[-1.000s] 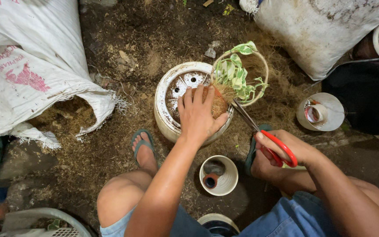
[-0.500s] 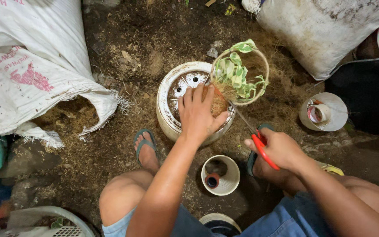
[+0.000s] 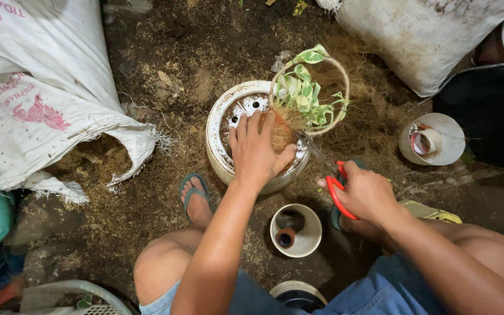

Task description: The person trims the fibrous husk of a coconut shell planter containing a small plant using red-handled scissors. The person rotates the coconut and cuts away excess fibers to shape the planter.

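Note:
A white round pot point(image 3: 217, 137) with holes in its bottom stands on the dirt in front of me. My left hand point(image 3: 258, 153) reaches into it and grips a brown fibrous root ball point(image 3: 281, 131). From that ball rises a small plant with pale green leaves point(image 3: 307, 96), ringed by a thin hoop. My right hand point(image 3: 366, 192) grips red-handled scissors point(image 3: 335, 189) just right of the pot. Their blades point up-left toward the base of the root ball.
An open white sack point(image 3: 48, 105) spilling coconut fibre lies at left, another white sack point(image 3: 421, 35) at top right. Small white cups point(image 3: 296, 230) point(image 3: 433, 140) sit near my knees and at right. My sandalled foot point(image 3: 196, 198) is below the pot. A basket rim point(image 3: 77, 291) shows bottom left.
My right hand has brought the scissors up and left, closer to the pot and root ball. My left hand has kept its hold in the pot.

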